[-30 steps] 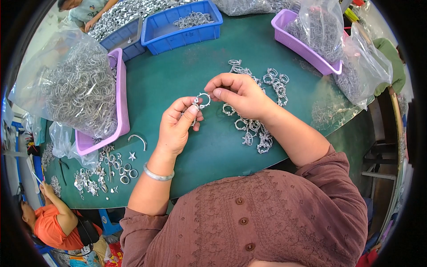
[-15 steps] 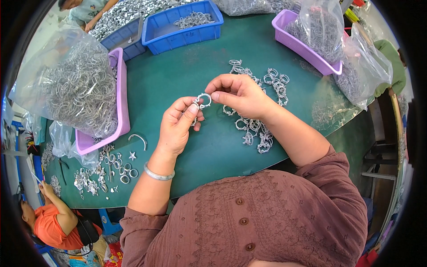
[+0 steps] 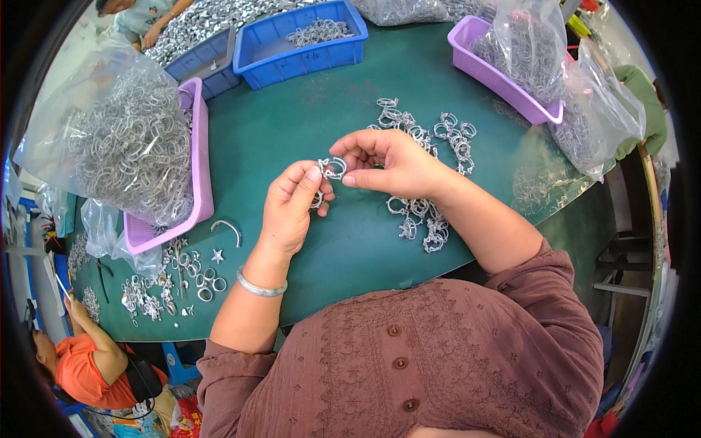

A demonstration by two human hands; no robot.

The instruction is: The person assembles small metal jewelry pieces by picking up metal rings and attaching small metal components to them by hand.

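My left hand (image 3: pixel 292 201) pinches a small bunch of silver-coloured metal rings (image 3: pixel 336 168) between thumb and fingers. One more ring shows below its thumb, partly hidden by the fingers. From the right, my right hand (image 3: pixel 391 162) reaches in with bent fingers, its fingertips and thumb at the right edge of the upper ring. How firmly it grips there is hard to see. On the table beyond and under my right forearm lies a pile of similar rings (image 3: pixel 416 212), partly covered by the hand and arm. A pale bangle (image 3: pixel 261 286) circles my left wrist.
Purple baskets with bagged rings stand left (image 3: pixel 201 168) and right (image 3: pixel 504 91) on the green table (image 3: pixel 292 117). A blue bin (image 3: pixel 299 62) sits at the back. Loose rings and a star piece (image 3: pixel 217 255) lie left, near pliers (image 3: pixel 104 281). Two other people work at the left.
My right hand has come slightly down and left, its fingers now at the ring. The rings in my left hand have turned, and the upper ones overlap differently.
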